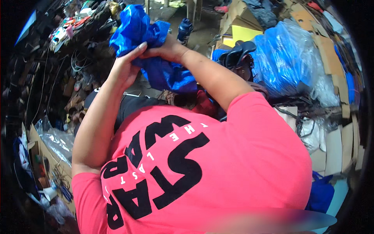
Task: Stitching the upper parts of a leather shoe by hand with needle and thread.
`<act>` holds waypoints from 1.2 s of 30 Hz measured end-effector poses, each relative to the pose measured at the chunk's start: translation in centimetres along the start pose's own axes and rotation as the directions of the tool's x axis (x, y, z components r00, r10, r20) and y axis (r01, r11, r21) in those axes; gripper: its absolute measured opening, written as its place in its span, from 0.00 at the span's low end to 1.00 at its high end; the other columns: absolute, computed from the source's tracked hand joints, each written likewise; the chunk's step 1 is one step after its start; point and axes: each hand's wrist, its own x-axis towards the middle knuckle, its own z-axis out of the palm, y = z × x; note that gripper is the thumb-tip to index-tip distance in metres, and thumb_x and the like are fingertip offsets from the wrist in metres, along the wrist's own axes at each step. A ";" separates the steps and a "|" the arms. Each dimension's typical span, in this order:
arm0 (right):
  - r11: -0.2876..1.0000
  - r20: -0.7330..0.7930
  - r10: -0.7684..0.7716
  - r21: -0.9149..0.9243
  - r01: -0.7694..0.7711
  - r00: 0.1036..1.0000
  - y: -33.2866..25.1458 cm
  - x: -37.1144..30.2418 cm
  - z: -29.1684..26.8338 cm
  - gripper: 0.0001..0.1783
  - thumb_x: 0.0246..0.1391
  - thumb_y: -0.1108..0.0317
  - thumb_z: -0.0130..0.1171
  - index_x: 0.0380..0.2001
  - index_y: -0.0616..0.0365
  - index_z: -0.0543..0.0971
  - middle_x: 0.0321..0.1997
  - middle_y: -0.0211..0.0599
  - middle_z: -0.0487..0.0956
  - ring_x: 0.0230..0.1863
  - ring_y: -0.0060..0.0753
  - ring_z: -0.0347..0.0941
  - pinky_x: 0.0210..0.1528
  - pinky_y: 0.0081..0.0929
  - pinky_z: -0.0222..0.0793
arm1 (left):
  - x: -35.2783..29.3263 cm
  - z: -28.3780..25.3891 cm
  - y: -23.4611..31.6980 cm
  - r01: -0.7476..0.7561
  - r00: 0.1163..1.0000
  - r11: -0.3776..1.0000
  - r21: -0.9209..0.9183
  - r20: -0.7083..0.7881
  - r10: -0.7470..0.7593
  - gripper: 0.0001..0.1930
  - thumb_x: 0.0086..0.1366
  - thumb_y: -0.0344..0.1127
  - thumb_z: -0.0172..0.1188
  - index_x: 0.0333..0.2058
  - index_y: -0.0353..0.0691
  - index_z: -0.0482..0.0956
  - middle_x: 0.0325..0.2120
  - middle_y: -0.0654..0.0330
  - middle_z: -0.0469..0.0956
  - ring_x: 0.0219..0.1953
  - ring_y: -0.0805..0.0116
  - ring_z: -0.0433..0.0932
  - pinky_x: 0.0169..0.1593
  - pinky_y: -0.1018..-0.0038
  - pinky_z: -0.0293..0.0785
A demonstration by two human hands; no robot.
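Left hand [128, 66] and right hand [167, 48] both clutch crumpled blue plastic [134, 29], held out past the torso; contents can't be told. Dark bottle [184, 32] beyond right hand. Clear plastic wrap [326, 91] off right, blue material [278, 54] inside.

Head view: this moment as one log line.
Left hand: gripping blue plastic | right hand: gripping blue plastic | dark bottle: beyond hands
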 end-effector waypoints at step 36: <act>-0.403 -0.460 0.869 -0.449 -0.797 -0.181 -15.8 -16.2 -8.1 0.33 0.48 0.44 0.60 0.53 0.52 0.73 0.54 0.38 0.74 0.53 0.31 0.69 0.59 0.33 0.61 | -7.8 -11.0 8.2 -0.334 0.913 0.816 0.472 -0.052 0.404 0.10 0.60 0.33 0.61 0.39 0.37 0.78 0.31 0.68 0.76 0.33 0.82 0.71 0.41 0.84 0.67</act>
